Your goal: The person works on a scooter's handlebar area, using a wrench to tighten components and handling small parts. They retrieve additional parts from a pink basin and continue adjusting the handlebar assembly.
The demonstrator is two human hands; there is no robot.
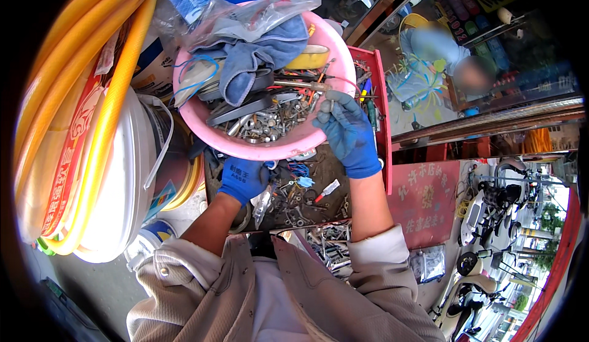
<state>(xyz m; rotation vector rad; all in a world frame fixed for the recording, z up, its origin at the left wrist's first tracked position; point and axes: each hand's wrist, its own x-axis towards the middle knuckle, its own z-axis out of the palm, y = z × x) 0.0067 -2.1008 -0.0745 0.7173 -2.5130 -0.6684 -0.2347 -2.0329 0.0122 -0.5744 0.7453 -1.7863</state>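
Note:
A pink basin (pixel 264 151) holds a heap of nuts, bolts and other metal hardware (pixel 270 124). My right hand (pixel 351 130), in a blue glove with greyed fingertips, is raised at the basin's right rim. Its thumb and fingers are pinched together; whatever small grey piece may be between them blends with the glove. My left hand (pixel 244 179), gloved in blue too, is at the near underside of the basin, close to the rim. The basin and the hand itself hide most of its fingers. A blue-grey cloth (pixel 261 56) and a yellow tape roll (pixel 308 58) lie in the basin's far part.
Below the basin, a red-edged tray (pixel 383 130) contains loose hardware, blue wire (pixel 299 170) and a red-tipped marker (pixel 327 190). Yellow hose coils (pixel 119 121) and a white bucket (pixel 132 176) crowd the left. Another person (pixel 438 59) is beyond the glass at the far right.

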